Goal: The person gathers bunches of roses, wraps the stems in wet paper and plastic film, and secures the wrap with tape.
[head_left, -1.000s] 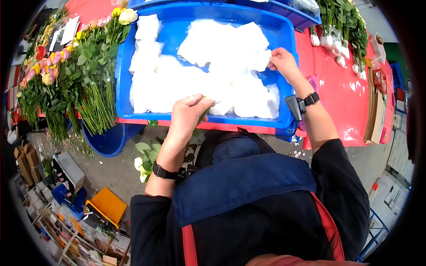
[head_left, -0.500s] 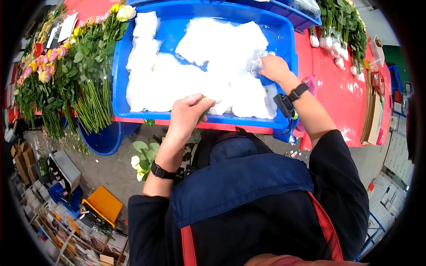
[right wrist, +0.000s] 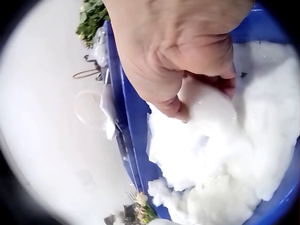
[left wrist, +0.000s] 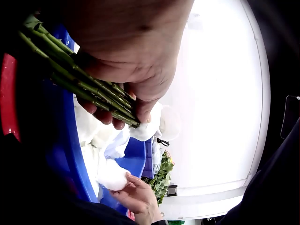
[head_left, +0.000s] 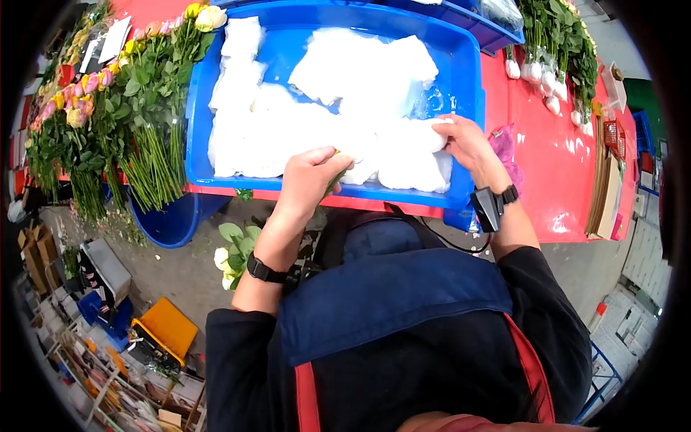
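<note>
My left hand grips a bunch of green rose stems near their cut ends, at the near edge of the blue tray. Pale rose heads and leaves hang low beside the left forearm. Soft white cotton, wet-looking, fills much of the tray. Over its right side, my right hand pinches a rounded wad of white cotton between thumb and fingers. Part of that wad is hidden behind the fingers in the right wrist view.
Bunches of pink and yellow roses lie at the left of the red-covered table. Stems with white-wrapped ends lie at the far right. A second blue crate stands behind the tray, and a blue bucket below the table's left edge.
My right hand has dipped into the cotton at the tray's right side, then come back nearer with a wad pinched in its fingers. The left hand keeps its place with the stems.
</note>
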A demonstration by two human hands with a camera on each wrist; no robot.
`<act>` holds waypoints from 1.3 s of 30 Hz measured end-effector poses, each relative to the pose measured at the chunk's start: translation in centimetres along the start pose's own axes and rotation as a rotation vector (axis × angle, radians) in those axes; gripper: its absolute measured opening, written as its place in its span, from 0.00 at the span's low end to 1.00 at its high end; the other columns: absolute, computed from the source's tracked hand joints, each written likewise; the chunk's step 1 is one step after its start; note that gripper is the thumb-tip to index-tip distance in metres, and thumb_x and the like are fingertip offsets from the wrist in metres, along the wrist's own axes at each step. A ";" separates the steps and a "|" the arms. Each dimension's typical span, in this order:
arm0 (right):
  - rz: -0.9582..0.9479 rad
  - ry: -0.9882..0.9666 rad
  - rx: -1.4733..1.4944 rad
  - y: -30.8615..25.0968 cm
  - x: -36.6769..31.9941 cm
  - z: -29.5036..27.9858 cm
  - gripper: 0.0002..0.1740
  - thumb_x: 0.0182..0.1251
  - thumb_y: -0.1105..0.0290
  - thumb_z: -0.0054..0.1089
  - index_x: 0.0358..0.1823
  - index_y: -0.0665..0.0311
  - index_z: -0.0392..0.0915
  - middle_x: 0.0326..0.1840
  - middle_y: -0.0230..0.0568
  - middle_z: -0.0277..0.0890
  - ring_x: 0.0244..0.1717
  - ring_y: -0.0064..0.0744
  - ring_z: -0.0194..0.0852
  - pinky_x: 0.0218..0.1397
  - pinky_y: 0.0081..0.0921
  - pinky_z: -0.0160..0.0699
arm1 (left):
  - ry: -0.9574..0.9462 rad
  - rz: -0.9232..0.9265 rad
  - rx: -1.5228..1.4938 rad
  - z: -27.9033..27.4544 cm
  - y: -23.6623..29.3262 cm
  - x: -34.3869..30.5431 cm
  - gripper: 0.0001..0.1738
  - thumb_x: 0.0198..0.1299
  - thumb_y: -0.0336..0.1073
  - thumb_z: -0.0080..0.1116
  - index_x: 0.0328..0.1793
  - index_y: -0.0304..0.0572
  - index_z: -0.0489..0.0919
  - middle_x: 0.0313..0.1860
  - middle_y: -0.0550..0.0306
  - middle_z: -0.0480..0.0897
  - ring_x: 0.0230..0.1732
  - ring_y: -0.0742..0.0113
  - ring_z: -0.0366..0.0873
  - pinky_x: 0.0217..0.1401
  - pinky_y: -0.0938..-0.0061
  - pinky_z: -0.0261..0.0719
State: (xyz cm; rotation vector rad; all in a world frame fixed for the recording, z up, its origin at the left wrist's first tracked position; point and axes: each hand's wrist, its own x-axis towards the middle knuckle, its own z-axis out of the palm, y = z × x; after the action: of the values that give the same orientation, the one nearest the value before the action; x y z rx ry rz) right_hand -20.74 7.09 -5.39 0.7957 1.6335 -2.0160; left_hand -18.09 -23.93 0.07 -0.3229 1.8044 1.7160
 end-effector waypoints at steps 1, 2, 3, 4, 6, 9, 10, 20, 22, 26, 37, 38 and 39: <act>-0.038 -0.006 -0.024 -0.1 -0.1 -0.8 0.11 0.64 0.70 0.63 0.45 0.66 0.76 0.39 0.38 0.78 0.40 0.32 0.77 0.44 0.30 0.78 | -0.004 0.013 0.008 0.2 0.0 0.1 0.12 0.63 0.36 0.59 0.34 0.34 0.82 0.22 0.64 0.76 0.20 0.78 0.71 0.23 0.82 0.65; -0.066 0.015 -0.102 -0.2 -0.1 -1.4 0.10 0.64 0.71 0.62 0.45 0.65 0.75 0.39 0.37 0.78 0.41 0.30 0.77 0.44 0.28 0.77 | 0.001 0.016 0.003 0.3 -0.1 0.3 0.11 0.63 0.36 0.59 0.34 0.34 0.82 0.22 0.64 0.76 0.20 0.79 0.71 0.23 0.82 0.65; -0.090 0.037 -0.178 -0.4 -0.5 -1.6 0.09 0.65 0.71 0.61 0.44 0.65 0.75 0.39 0.36 0.77 0.41 0.28 0.77 0.44 0.27 0.76 | 0.005 0.014 -0.002 0.5 -0.2 0.3 0.11 0.62 0.36 0.60 0.33 0.34 0.82 0.22 0.64 0.76 0.20 0.79 0.71 0.23 0.82 0.65; -0.114 0.059 -0.253 -0.5 -0.8 -1.9 0.08 0.66 0.72 0.61 0.44 0.64 0.74 0.38 0.34 0.77 0.42 0.26 0.76 0.44 0.25 0.76 | 0.010 0.013 -0.005 0.8 -0.4 0.2 0.10 0.62 0.35 0.60 0.33 0.34 0.82 0.22 0.64 0.76 0.20 0.79 0.71 0.23 0.82 0.65; -0.262 0.107 -0.408 -0.1 -0.5 -1.9 0.09 0.67 0.70 0.61 0.43 0.63 0.73 0.36 0.30 0.76 0.39 0.19 0.73 0.43 0.18 0.71 | 0.012 0.033 -0.016 1.3 -0.3 0.1 0.10 0.61 0.35 0.62 0.33 0.34 0.83 0.22 0.64 0.77 0.20 0.80 0.70 0.23 0.83 0.65; -0.440 0.067 -0.277 -1.5 -2.7 0.4 0.08 0.66 0.73 0.60 0.43 0.63 0.73 0.36 0.29 0.74 0.39 0.18 0.70 0.44 0.18 0.70 | 0.024 0.037 0.019 1.9 -0.7 0.0 0.09 0.59 0.34 0.63 0.33 0.34 0.83 0.21 0.65 0.76 0.20 0.81 0.69 0.23 0.83 0.64; -0.506 0.036 -0.271 -1.8 -3.1 1.2 0.07 0.67 0.74 0.60 0.43 0.63 0.72 0.37 0.29 0.74 0.40 0.18 0.70 0.45 0.18 0.70 | 0.023 0.038 0.046 2.0 -0.8 0.1 0.09 0.59 0.34 0.64 0.33 0.35 0.83 0.21 0.66 0.76 0.20 0.81 0.69 0.23 0.83 0.64; -1.044 -0.453 -1.143 -1.8 -7.6 8.0 0.13 0.53 0.80 0.63 0.41 0.64 0.75 0.49 0.38 0.79 0.50 0.38 0.73 0.56 0.32 0.71 | 0.222 0.247 0.547 3.1 -2.2 -0.4 0.20 0.54 0.49 0.65 0.44 0.40 0.85 0.31 0.47 0.85 0.31 0.59 0.82 0.37 0.70 0.77; -0.985 -0.449 -0.994 -1.2 -7.7 8.3 0.14 0.52 0.80 0.63 0.41 0.64 0.76 0.49 0.38 0.78 0.50 0.40 0.73 0.55 0.34 0.71 | 0.209 0.235 0.538 2.7 -2.6 -0.5 0.20 0.54 0.48 0.66 0.44 0.41 0.86 0.32 0.47 0.85 0.33 0.58 0.84 0.38 0.68 0.78; -1.032 -0.305 -0.773 0.1 -7.6 8.5 0.20 0.53 0.80 0.62 0.49 0.63 0.78 0.41 0.42 0.76 0.44 0.42 0.75 0.48 0.33 0.75 | 0.240 0.302 0.374 2.8 -3.3 -0.6 0.19 0.53 0.47 0.68 0.36 0.36 0.85 0.25 0.49 0.84 0.26 0.62 0.82 0.31 0.68 0.77; -0.560 -0.114 -0.554 1.2 -5.5 7.9 0.06 0.61 0.75 0.63 0.38 0.68 0.79 0.34 0.32 0.79 0.32 0.18 0.72 0.36 0.18 0.72 | 0.335 0.141 0.195 2.5 -3.5 -1.2 0.16 0.53 0.39 0.73 0.25 0.32 0.82 0.16 0.62 0.77 0.20 0.80 0.69 0.22 0.78 0.67; -0.445 -0.149 -0.532 1.3 -5.0 8.2 0.06 0.62 0.74 0.63 0.37 0.68 0.79 0.33 0.30 0.78 0.31 0.15 0.71 0.35 0.16 0.72 | 0.335 0.181 0.223 2.8 -3.7 -1.2 0.15 0.52 0.39 0.73 0.26 0.32 0.83 0.17 0.63 0.77 0.20 0.80 0.69 0.22 0.78 0.67; -0.348 -0.204 -0.439 1.4 -5.0 8.5 0.06 0.61 0.72 0.65 0.33 0.67 0.78 0.27 0.26 0.75 0.29 0.14 0.68 0.31 0.15 0.68 | 0.333 0.195 0.221 3.0 -3.8 -1.1 0.15 0.53 0.38 0.72 0.27 0.32 0.83 0.17 0.63 0.77 0.20 0.81 0.69 0.22 0.78 0.67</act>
State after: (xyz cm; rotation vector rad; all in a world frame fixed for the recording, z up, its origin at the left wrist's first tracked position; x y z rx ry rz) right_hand -17.56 -1.64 -1.84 0.1509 2.0885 -1.7672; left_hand -14.24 -21.80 -2.27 -0.3653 2.3127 1.6422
